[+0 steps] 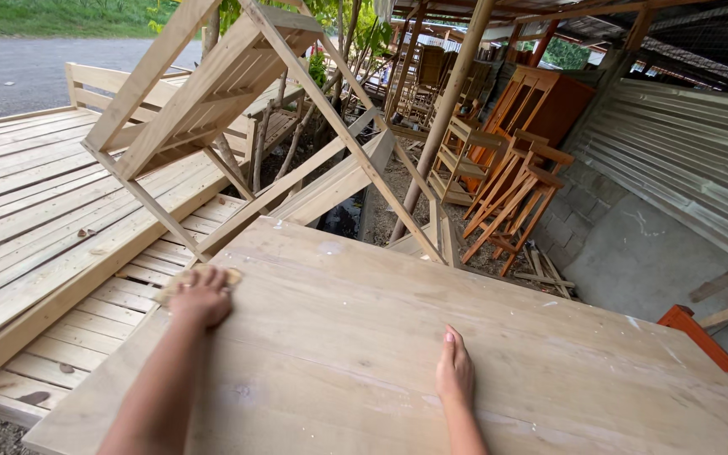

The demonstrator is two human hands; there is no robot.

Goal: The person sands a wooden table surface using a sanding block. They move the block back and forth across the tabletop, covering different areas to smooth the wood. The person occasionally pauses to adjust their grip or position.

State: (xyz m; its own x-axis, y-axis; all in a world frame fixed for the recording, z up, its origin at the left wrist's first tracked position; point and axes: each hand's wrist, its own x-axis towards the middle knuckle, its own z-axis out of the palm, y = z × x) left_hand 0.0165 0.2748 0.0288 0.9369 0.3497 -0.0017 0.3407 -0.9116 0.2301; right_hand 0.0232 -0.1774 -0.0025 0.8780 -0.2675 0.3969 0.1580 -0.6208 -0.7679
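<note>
A large pale wooden tabletop [364,337] fills the lower half of the head view. My left hand [202,297] presses a tan sanding pad [227,275] against the board near its left edge, fingers curled over it. My right hand [454,371] lies flat on the board's middle, fingers together, holding nothing. Fine dust and a few pale patches mark the wood.
An unfinished folding chair frame [212,93] stands tilted behind the tabletop. Slatted wooden panels [52,202] lie to the left. Orange-stained chairs and shelves [516,177] stand at the back right beside a corrugated metal wall [684,152]. An orange object [694,333] sits at the right.
</note>
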